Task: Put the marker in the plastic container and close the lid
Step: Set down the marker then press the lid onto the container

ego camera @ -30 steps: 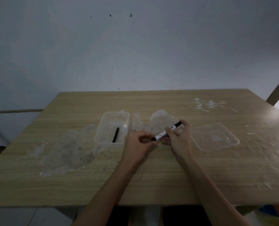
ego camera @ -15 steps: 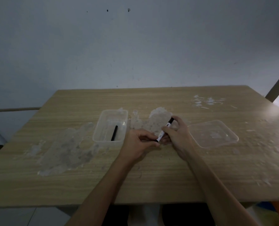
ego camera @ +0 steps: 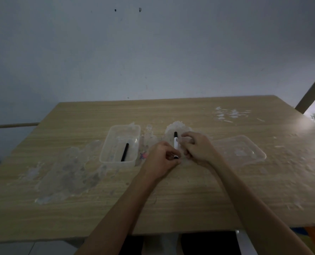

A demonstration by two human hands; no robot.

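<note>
Marker (ego camera: 175, 144): near end pinched in the left hand (ego camera: 162, 160), long axis pointing away. Right hand (ego camera: 197, 147) alongside, fingers loose; contact unclear. Plastic container (ego camera: 120, 144): just left of the left hand. Lid (ego camera: 239, 150): beyond the right.

Scuffed wooden table (ego camera: 171, 208); grey wall (ego camera: 153, 52); perhaps dried residue (ego camera: 70, 173).

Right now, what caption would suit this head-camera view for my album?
Left hand pinches a white marker between an open plastic container and its lid.
</note>
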